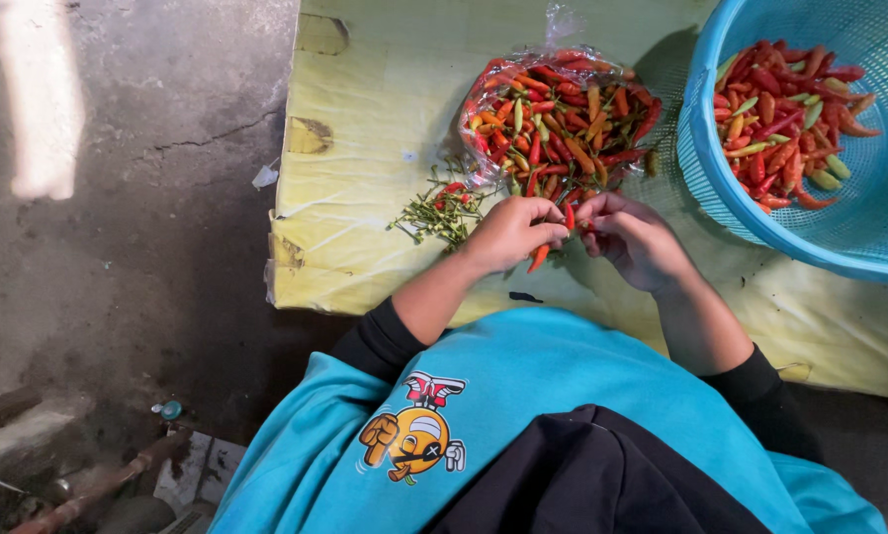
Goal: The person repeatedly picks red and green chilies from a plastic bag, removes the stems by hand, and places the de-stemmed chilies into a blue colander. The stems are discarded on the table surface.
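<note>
A red chilli [538,259] is pinched closed between left hand [508,234] and right hand [634,240] for destemming; a firm stem pull is judged necessary.

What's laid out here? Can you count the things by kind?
Hands at work: 2, the left hand and right hand, together pinching a chilli
Blue basket of chillies: 1
Clear plastic bag of chillies: 1
Pile of green stems: 1
Yellow sheet underneath: 1
Total: 6
</note>
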